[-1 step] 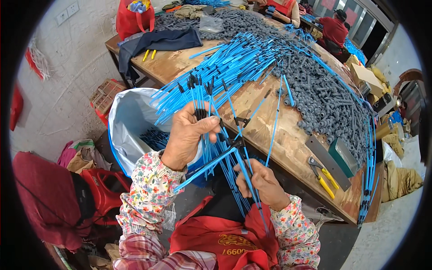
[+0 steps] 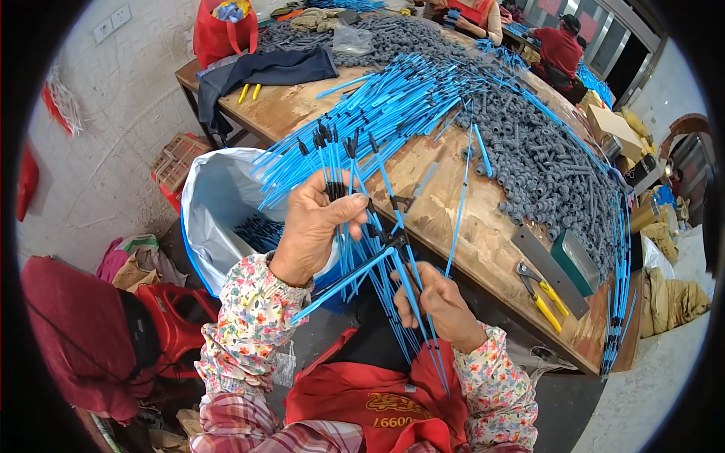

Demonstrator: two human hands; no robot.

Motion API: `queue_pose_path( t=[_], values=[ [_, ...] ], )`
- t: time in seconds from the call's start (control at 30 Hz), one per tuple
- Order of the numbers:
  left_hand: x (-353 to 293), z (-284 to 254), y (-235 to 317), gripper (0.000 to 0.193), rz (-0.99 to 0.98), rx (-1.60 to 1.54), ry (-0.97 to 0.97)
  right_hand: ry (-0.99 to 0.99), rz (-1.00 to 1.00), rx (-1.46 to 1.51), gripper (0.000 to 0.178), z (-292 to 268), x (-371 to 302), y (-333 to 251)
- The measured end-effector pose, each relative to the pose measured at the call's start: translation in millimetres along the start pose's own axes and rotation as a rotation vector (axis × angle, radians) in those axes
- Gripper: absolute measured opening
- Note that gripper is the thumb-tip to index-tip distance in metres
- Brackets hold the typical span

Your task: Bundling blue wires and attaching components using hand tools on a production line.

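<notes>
My left hand [image 2: 321, 219] is closed around a bundle of thin blue rods [image 2: 337, 170] with black end pieces, which stick up above the fingers. My right hand [image 2: 438, 306] is lower and to the right, its fingers closed around blue rods [image 2: 408, 283] that run down toward my lap. Between the hands, a black joint [image 2: 395, 240] connects several rods at angles, and one blue rod slants down to the left across my left wrist. The right fingertips are partly hidden by the rods.
A wooden table [image 2: 453, 204] bears a heap of blue rods [image 2: 393, 106] and a pile of grey plastic parts [image 2: 544, 166]. Yellow-handled pliers [image 2: 545, 298] lie near its front edge. A lined bin [image 2: 219, 219] stands at left, beside a red stool [image 2: 177, 325]. Other people [image 2: 559, 53] sit beyond.
Both hands keep their hold and hardly move. The rods below my right hand have shifted slightly. Beyond my hands, a slanted blue rod over the table looks shorter and fainter.
</notes>
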State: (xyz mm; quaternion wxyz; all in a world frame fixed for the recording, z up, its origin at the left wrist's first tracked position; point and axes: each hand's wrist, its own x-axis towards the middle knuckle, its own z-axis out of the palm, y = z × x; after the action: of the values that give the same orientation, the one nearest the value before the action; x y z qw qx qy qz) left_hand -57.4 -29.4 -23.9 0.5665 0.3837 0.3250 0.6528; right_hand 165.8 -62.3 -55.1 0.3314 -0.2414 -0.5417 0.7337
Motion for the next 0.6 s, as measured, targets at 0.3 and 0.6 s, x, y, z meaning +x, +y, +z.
queue_pose_path(
  t=[0.3, 0.6],
  values=[
    [-0.8, 11.3, 2.5, 0.022, -0.036, -0.066, -0.013, 0.302, -0.062, 0.027, 0.033, 0.8, 53.3, -31.5],
    [-3.7, 14.4, 5.3, 0.017, -0.088, -0.248, -0.091, 0.359, -0.269, -0.297, 0.015, -3.6, 57.2, -48.4]
  ],
)
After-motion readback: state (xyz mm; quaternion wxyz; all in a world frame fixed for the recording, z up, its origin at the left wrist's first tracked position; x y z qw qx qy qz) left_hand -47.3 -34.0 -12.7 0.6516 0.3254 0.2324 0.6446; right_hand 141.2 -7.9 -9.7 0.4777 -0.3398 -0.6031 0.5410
